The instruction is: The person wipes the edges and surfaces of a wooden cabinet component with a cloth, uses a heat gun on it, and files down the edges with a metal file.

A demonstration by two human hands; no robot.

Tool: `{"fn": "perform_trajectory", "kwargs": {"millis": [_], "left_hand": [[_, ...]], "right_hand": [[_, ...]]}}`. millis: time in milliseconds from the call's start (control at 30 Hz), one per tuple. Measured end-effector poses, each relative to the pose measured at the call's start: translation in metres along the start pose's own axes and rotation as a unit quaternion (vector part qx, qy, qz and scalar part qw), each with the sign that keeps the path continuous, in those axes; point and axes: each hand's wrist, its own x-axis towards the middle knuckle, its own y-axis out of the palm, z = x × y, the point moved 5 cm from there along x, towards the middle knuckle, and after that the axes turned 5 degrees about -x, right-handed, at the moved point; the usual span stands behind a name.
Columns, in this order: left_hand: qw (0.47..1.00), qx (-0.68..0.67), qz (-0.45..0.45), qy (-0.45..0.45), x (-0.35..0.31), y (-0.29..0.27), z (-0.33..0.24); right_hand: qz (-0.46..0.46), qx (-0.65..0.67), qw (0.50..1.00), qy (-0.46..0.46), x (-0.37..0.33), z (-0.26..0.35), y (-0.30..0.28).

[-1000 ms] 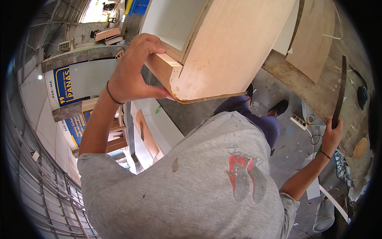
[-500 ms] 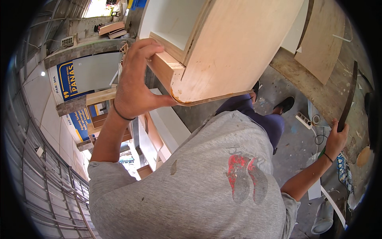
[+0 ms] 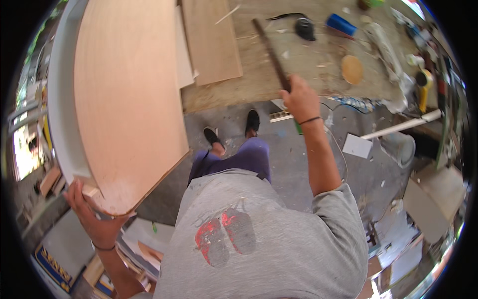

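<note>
A large plywood-faced cabinet piece (image 3: 129,89) with a rounded near corner and a white inner side lies at the left, reaching over the workbench. My left hand (image 3: 97,219) grips its near left corner, fingers on the outer edge and thumb by the rounded end. In my right hand (image 3: 302,102) is a long, flat, dark file (image 3: 271,52), held by its near end. It points away over the workbench, apart from the cabinet piece.
On the wooden workbench (image 3: 313,79) are a thin plywood sheet (image 3: 211,45), a black tape measure (image 3: 304,29), a blue cup-like object (image 3: 341,25) and a round wooden disc (image 3: 352,70). A power strip (image 3: 281,116) and cables lie on the floor. A translucent bucket (image 3: 400,149) stands right.
The view has swung to the right, bringing more of the workbench in. My left hand keeps its hold on the corner; my right hand still holds the file.
</note>
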Motion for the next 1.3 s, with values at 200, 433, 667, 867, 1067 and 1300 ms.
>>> {"fn": "perform_trajectory", "kwargs": {"millis": [200, 433, 667, 867, 1067, 1300], "left_hand": [[0.995, -0.049, 0.017, 0.085, 0.02, 0.004, 0.014], [0.999, 0.0, -0.017, -0.028, -0.002, 0.01, -0.008], [0.991, -0.047, -0.074, 0.101, 0.043, 0.02, -0.003], [0.994, -0.023, -0.077, 0.071, 0.011, 0.019, -0.006], [0.984, -0.04, -0.127, 0.118, 0.021, 0.023, -0.005], [0.964, -0.092, -0.17, 0.181, 0.023, 0.022, 0.014]], "right_hand": [[-0.018, 0.0, 0.999, 0.044, 0.007, -0.019, -0.032], [-0.21, -0.063, 0.974, 0.059, 0.096, -0.151, -0.116], [-0.122, -0.303, 0.928, 0.18, 0.173, -0.462, -0.162], [-0.139, -0.279, 0.936, 0.16, 0.182, -0.357, -0.163], [-0.391, -0.093, 0.896, 0.19, 0.112, -0.356, -0.242], [-0.55, 0.223, 0.804, -0.047, -0.069, -0.097, -0.209]]}}
